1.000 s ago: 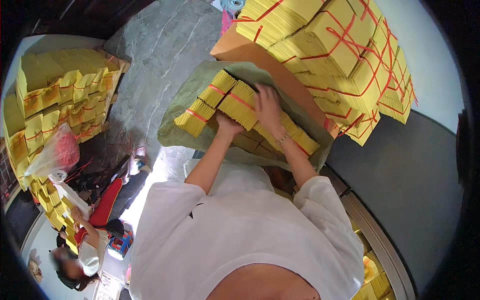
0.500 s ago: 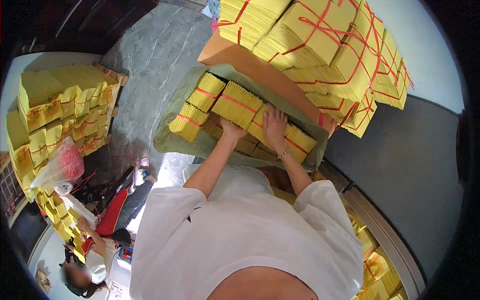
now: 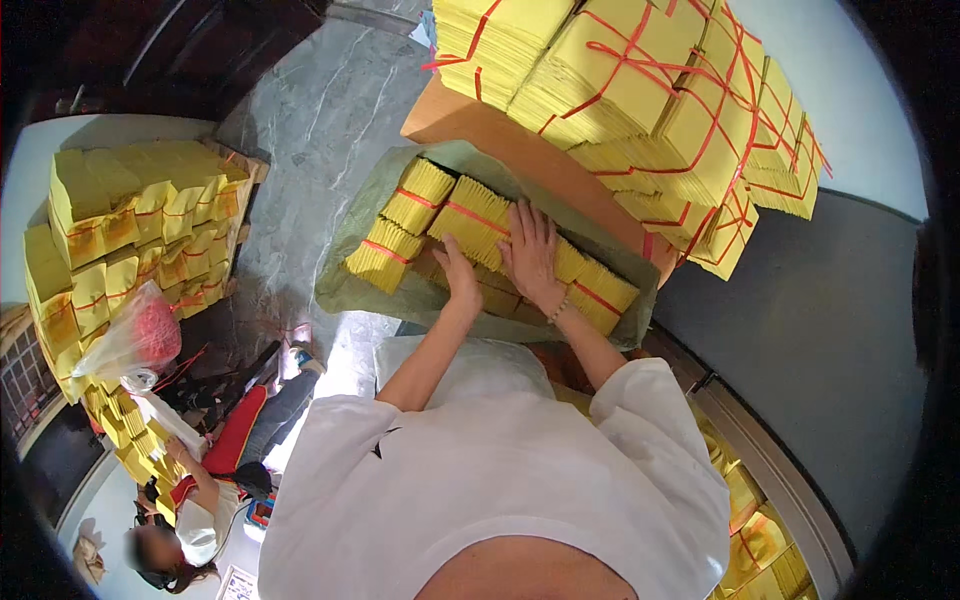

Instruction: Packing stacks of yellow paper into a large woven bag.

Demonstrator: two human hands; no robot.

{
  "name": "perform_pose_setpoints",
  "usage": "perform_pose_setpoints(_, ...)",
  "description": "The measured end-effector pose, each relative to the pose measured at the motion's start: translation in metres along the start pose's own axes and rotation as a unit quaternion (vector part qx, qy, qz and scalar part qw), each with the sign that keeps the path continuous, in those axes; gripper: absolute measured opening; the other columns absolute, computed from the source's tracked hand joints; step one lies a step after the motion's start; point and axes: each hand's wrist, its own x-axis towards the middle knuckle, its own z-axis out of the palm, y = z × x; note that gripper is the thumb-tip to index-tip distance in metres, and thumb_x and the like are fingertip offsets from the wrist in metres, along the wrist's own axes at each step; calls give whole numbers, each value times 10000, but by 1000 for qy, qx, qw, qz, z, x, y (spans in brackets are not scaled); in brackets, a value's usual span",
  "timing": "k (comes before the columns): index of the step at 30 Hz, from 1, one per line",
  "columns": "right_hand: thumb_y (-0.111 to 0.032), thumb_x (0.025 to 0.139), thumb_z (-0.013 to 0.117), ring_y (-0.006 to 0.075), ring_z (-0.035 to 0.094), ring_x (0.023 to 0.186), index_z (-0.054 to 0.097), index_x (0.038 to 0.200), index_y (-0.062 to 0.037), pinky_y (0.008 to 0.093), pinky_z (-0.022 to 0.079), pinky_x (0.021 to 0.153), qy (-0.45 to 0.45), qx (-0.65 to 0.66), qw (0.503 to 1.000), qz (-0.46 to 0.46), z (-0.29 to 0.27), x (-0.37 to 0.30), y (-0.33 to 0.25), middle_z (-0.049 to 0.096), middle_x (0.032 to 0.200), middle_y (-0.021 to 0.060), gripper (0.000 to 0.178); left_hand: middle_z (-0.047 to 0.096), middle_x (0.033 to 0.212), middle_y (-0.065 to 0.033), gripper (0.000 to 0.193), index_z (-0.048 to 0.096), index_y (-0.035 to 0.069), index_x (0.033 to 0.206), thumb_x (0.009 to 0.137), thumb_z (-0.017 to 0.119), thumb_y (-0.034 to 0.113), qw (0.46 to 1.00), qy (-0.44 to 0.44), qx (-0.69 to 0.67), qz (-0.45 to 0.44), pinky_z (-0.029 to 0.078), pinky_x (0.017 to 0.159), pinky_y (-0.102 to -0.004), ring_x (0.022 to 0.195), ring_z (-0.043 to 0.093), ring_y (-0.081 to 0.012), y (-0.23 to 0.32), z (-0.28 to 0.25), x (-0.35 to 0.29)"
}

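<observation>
Bundles of yellow folded paper, each bound with a red band, lie in an olive-green sack (image 3: 335,285) whose mouth is spread wide. My right hand (image 3: 530,255) rests on them with stretched fingers, its fingertips at the right end of the middle bundle (image 3: 470,215). Just in front of that bundle is my left hand (image 3: 459,276), fingers extended and touching its near side. Two smaller bundles, a far one (image 3: 418,195) and a near one (image 3: 384,254), sit at the left. Another bundle (image 3: 605,295) lies right of my right wrist. A lower layer shows partly between my hands.
Large tied stacks of yellow paper (image 3: 620,90) rise at the far right beside a brown board (image 3: 455,120). More yellow stacks (image 3: 140,215) stand at the left, with a plastic bag of red material (image 3: 150,335). At the lower left, a person (image 3: 205,510) handles yellow paper.
My right hand has slid left onto the end of the middle bundle. My left hand has drawn out from under that bundle's edge, and its fingers now show.
</observation>
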Motion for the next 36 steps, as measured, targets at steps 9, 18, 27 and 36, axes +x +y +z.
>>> perform_pose_setpoints(9,-265,872,516,332,259,1315,216,1403,-11,522,191,1060,3,-33,999,24,-10,-7,-2,224,1461,150,661,358,1390,-100,637,255,80,1393,941,298,528,988,-98,-88,-77,335,1015,-437,1241,389,-291,24,6,29)
perform_pose_setpoints(18,-285,895,493,336,206,1339,215,1404,-22,495,139,1093,7,35,999,5,-20,-11,-8,213,1461,148,637,363,1396,-96,614,309,103,1374,943,241,535,994,-74,-5,-82,287,1044,-476,1258,369,-293,27,-5,43)
perform_pose_setpoints(27,-78,855,535,306,582,770,595,940,-6,376,468,679,260,206,935,-124,-202,26,-40,598,871,151,127,536,941,-13,273,496,79,1124,895,491,228,933,-175,304,-79,423,613,-290,734,497,-139,80,-17,-48)
perform_pose_setpoints(36,-479,866,500,408,491,1036,456,1134,100,442,413,866,417,120,901,18,-338,254,7,507,1057,291,640,500,915,-50,262,481,16,1071,900,549,203,741,-300,211,563,420,780,-276,845,479,-132,286,242,-41)
